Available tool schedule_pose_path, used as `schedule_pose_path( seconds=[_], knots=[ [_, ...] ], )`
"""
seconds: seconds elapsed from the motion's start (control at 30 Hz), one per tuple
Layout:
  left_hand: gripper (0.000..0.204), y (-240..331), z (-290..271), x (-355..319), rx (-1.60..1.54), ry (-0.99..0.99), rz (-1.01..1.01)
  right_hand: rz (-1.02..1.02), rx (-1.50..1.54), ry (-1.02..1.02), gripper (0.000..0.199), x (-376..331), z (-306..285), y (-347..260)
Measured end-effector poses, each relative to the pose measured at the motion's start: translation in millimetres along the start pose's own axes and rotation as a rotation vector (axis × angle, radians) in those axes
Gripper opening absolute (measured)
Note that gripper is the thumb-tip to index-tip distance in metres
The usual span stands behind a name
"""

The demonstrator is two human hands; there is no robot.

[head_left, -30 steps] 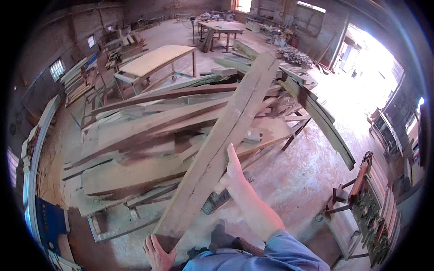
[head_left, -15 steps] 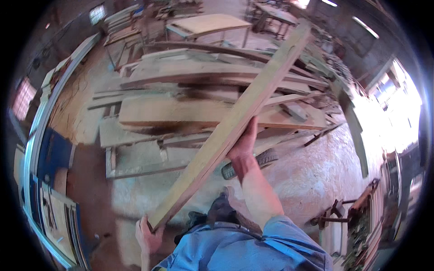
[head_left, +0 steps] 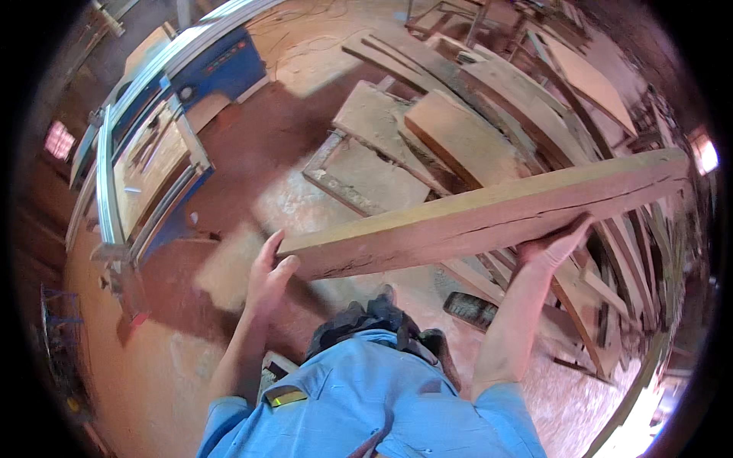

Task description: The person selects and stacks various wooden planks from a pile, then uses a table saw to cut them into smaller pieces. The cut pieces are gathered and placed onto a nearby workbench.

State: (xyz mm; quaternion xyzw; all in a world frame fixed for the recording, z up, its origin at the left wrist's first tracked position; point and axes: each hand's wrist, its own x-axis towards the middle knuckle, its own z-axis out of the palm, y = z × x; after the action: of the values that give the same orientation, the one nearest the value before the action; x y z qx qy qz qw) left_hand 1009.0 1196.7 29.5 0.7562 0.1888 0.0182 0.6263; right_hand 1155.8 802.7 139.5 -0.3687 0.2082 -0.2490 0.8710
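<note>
A long, thick wooden beam lies across in front of me, its right end higher in view and a dark crack running along its near side. My left hand grips the beam's left end, fingers and thumb at the end face. Toward the right part, my right hand supports the beam from below, palm turned up; its fingers are partly hidden behind the wood. The beam is held above the floor, in front of my blue shirt.
A pile of planks and boards fills the far right. A blue machine with a long metal rail stands at the left. On the floor near the pile lies a dark, treaded object, like a tyre piece.
My view has turned left, bringing the blue machine closer to the middle. The beam has swung from a steep slant to nearly crosswise, still in both hands.
</note>
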Motion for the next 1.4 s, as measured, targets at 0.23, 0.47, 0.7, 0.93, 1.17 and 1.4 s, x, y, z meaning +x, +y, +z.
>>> schedule_pose_path(
  seconds=[0.23, 0.47, 0.7, 0.93, 1.17, 1.4],
  knots=[
    [0.049, 0, -2, 12, -0.33, 0.008, -0.092, -0.049, -0.182, 0.005, 0.075, 22, 50, 38],
    [0.046, -5, -41, 37, -0.553, 0.042, -0.062, 0.104, -0.197, -0.015, 0.075, 23, 111, 88],
    [0.042, -8, -134, 100, -0.469, 0.176, -0.017, 0.009, -0.183, -0.092, 0.073, -6, 219, 161],
    [0.037, -24, -239, 153, -0.522, 0.285, -0.06, 0.214, -0.079, -0.194, 0.068, -53, 330, 258],
    [0.034, -23, -335, 151, -0.498, 0.395, -0.016, 0.536, 0.035, -0.35, 0.061, -87, 414, 367],
    [0.04, -1, -356, 151, -0.444, 0.647, -0.034, 0.748, 0.016, -0.49, 0.062, -112, 496, 475]
  ],
)
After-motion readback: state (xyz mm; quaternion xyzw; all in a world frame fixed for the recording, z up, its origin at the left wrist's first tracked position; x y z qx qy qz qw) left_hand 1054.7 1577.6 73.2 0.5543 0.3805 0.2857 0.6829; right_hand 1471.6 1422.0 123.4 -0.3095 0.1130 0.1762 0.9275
